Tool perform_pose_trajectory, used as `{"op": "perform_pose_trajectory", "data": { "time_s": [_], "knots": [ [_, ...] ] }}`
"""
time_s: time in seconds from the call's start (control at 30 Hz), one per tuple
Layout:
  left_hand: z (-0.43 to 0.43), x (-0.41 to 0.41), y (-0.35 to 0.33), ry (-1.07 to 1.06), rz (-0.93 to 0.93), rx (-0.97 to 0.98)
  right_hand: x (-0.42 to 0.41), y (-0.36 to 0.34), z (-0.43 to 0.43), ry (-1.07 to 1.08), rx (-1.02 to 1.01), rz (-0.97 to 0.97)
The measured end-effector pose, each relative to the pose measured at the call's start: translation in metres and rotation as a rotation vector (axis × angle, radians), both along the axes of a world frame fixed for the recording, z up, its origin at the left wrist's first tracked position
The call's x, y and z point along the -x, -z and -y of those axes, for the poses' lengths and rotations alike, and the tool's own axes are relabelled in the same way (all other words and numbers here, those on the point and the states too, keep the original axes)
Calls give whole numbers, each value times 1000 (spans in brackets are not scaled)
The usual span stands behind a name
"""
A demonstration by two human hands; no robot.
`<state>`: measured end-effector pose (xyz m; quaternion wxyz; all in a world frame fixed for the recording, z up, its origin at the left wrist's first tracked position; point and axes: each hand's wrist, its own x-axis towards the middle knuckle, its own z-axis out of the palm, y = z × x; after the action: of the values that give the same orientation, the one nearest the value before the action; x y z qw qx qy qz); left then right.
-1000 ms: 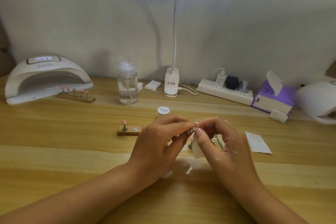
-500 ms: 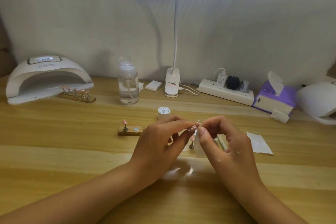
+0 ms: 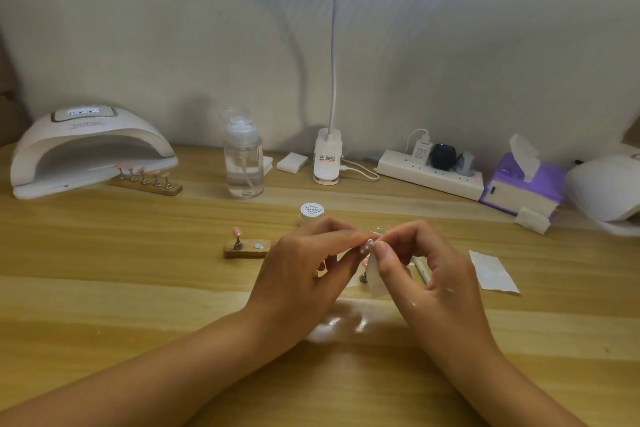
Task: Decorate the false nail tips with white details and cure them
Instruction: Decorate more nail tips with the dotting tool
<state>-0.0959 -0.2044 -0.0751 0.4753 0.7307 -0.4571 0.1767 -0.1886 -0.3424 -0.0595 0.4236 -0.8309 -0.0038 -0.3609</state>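
Nail tip [image 3: 367, 246] and curing lamp [image 3: 86, 146] are the pair on which the coming move is judged to turn. The lamp is set at ten o'clock from the hands, well apart, its mouth turned toward the middle of the table [image 3: 138, 288]. The left hand [image 3: 304, 274] is held over the middle, thumb and forefinger pinched on the nail tip. The right hand [image 3: 426, 274] is set against it from three o'clock, thumb and forefinger pinched on a white wipe [image 3: 376, 282]. A wooden strip [image 3: 145, 182] of five pink tips is laid just before the lamp's mouth. A short wooden block [image 3: 246, 250] is seen at nine o'clock from the left hand. The wipe is hung toward six o'clock, its top touching the nail tip. The nail tip itself is carried clear of the table, white dots shown on its face; its long axis cannot be told, so much being covered. A clean-up of the dotted tip is judged to be in hand. For curing, a carry toward ten o'clock would be needed, and the left hand, by which the tip is gripped, is the nearer.
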Motion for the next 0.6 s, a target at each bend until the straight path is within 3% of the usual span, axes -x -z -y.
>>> {"op": "perform_pose_trajectory", "data": {
  "time_s": [0.6],
  "knots": [
    [1,0,-1,-16,-55,25,1,-2,0,36,-25,23]
  ]
}}
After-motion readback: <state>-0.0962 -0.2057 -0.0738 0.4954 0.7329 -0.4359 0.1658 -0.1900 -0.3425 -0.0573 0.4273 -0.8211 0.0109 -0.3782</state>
